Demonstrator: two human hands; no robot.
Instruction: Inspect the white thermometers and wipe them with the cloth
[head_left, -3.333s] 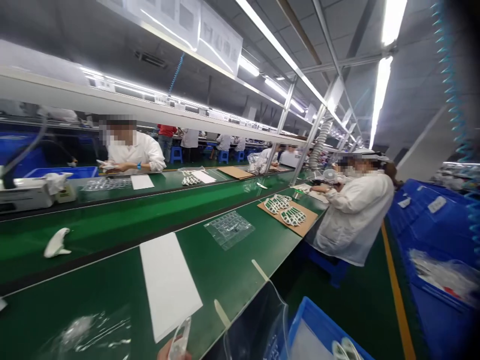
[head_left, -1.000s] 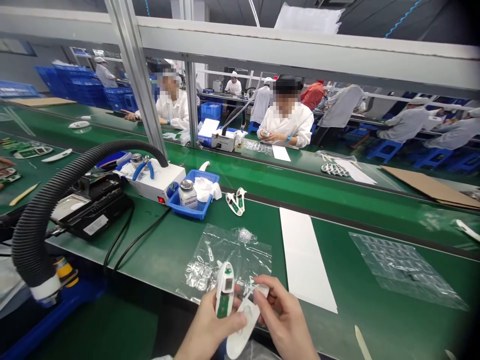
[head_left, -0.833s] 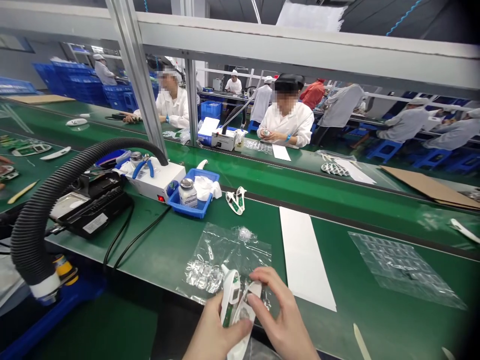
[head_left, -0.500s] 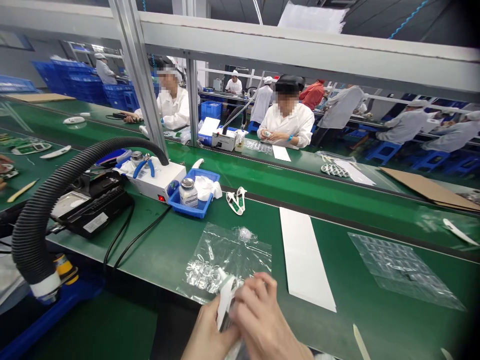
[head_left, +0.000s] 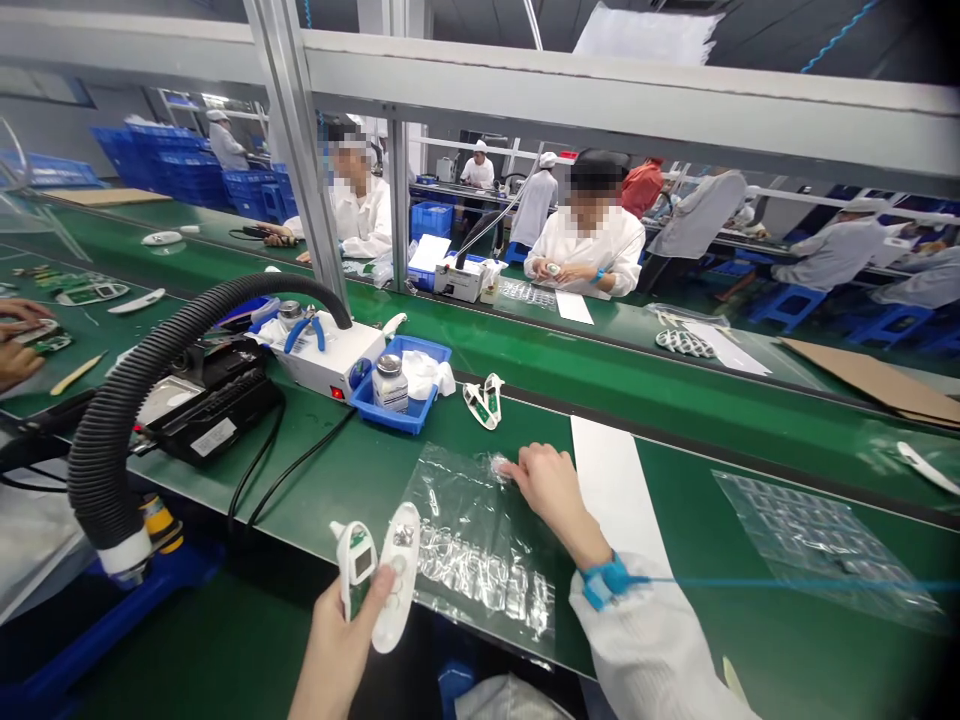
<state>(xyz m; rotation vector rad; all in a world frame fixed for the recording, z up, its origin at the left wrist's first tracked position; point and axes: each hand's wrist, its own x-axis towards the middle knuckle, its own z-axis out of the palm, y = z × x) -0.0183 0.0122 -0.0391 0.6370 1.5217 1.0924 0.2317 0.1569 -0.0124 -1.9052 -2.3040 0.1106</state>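
The open case (head_left: 355, 568) and its white cover (head_left: 399, 572) are held side by side above the table's near edge, both in the left hand (head_left: 337, 632), which is closed around the case with the thumb pressing on the cover. These 2 parts look light and stiff, probably smooth enough to slip; the green board and small screen inside the case seem the fragile bit, so the outer rims are the safer hold. Both long axes run away from the person — the case's narrow tip points forward and a little left, while the cover's far end leans slightly right. The right hand (head_left: 551, 490) has its fingertips at a wad of clear plastic (head_left: 497, 464); whether they pinch it I cannot tell. Beneath lies a clear sheet (head_left: 461, 500) on the green table (head_left: 300, 500), with white paper (head_left: 611, 465) beyond the right wrist.
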